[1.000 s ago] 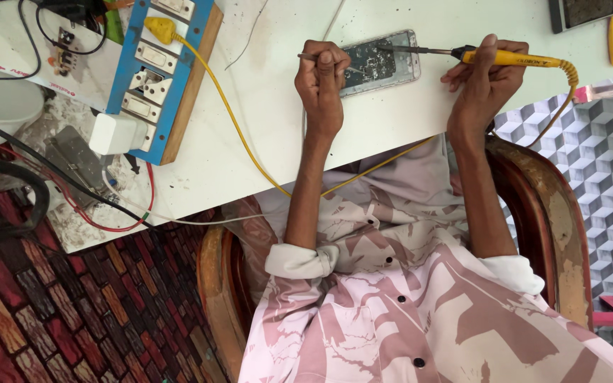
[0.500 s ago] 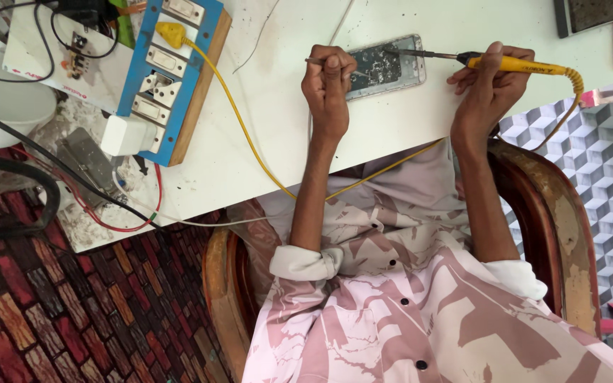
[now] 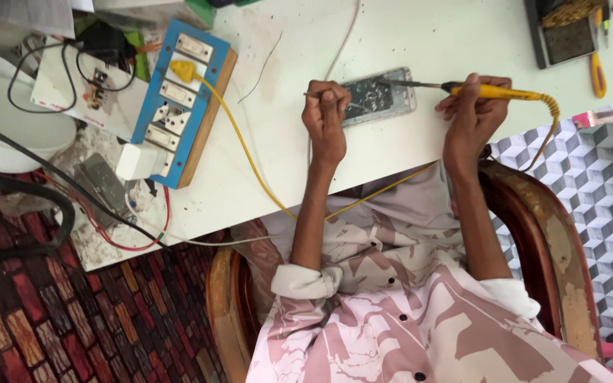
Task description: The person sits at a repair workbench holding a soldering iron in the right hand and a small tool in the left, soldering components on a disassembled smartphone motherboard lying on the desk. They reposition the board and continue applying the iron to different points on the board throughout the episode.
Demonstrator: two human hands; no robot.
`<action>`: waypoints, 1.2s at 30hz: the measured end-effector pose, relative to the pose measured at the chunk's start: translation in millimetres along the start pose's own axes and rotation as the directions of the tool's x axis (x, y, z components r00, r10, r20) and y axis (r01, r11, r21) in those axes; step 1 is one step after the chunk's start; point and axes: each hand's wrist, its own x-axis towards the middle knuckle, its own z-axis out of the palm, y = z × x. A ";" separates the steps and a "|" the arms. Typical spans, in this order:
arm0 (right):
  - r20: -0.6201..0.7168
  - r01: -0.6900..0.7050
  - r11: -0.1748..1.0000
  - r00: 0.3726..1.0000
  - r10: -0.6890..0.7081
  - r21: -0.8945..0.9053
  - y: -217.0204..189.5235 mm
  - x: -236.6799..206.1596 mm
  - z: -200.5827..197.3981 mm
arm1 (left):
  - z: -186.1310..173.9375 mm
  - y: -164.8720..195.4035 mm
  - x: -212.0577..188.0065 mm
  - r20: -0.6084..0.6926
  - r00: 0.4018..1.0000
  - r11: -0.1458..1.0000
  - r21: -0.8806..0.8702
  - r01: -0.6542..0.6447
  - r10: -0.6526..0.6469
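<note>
Opened phone (image 3: 377, 97) lies flat on the white table (image 3: 420, 35). Right hand (image 3: 473, 113) grips a yellow soldering iron (image 3: 494, 91), tip on the board; left hand (image 3: 326, 113) pinches a thin wire there. Judgement: brace both wrists, keep contact brief.

Soft, even daylight fills my view; the white tabletop (image 3: 406, 163) is bright, nearly washed out toward the top edge. My hands cast only faint shadows. The dark red patterned rug (image 3: 51, 319) sits dimmer. Everything looks reasonably sharp, with slight softness at the corners.
</note>
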 end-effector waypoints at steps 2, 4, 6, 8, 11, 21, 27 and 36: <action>-0.060 -0.030 0.999 0.998 0.029 -0.019 1.1 -2.6 1.0 | -2.0 -1.2 -0.5 -0.013 1.000 1.000 0.018 -0.007 0.007; -0.099 -0.033 0.999 0.995 0.033 0.001 3.3 -2.2 2.4 | -2.0 -4.0 -0.4 -0.024 0.999 0.999 0.011 -0.047 0.047; -0.114 -0.029 0.999 0.993 0.033 0.040 5.0 -2.3 2.3 | -2.2 -6.4 -0.8 -0.035 0.999 1.000 0.019 -0.016 0.017; -0.137 -0.040 0.997 0.989 0.048 0.062 6.0 -2.7 1.9 | -3.3 -7.9 -0.5 -0.038 0.999 1.000 0.006 -0.015 0.015; -0.129 -0.039 0.997 0.990 0.048 0.072 6.4 -1.0 2.7 | -3.0 -9.3 0.0 -0.032 0.999 0.999 -0.018 -0.037 0.036; -0.120 -0.017 0.998 0.992 0.025 0.062 -0.2 -1.0 6.3 | -1.3 -6.5 -2.4 -0.020 1.000 0.998 0.062 -0.005 0.006; -0.113 -0.031 0.999 0.993 0.033 0.023 1.0 0.8 6.6 | -2.2 -7.1 -1.8 -0.020 1.000 0.999 0.049 0.006 -0.005; -0.084 -0.023 1.000 0.996 0.022 -0.020 4.4 3.3 6.3 | -3.4 -13.6 -4.3 0.016 1.000 1.000 -0.007 0.004 -0.004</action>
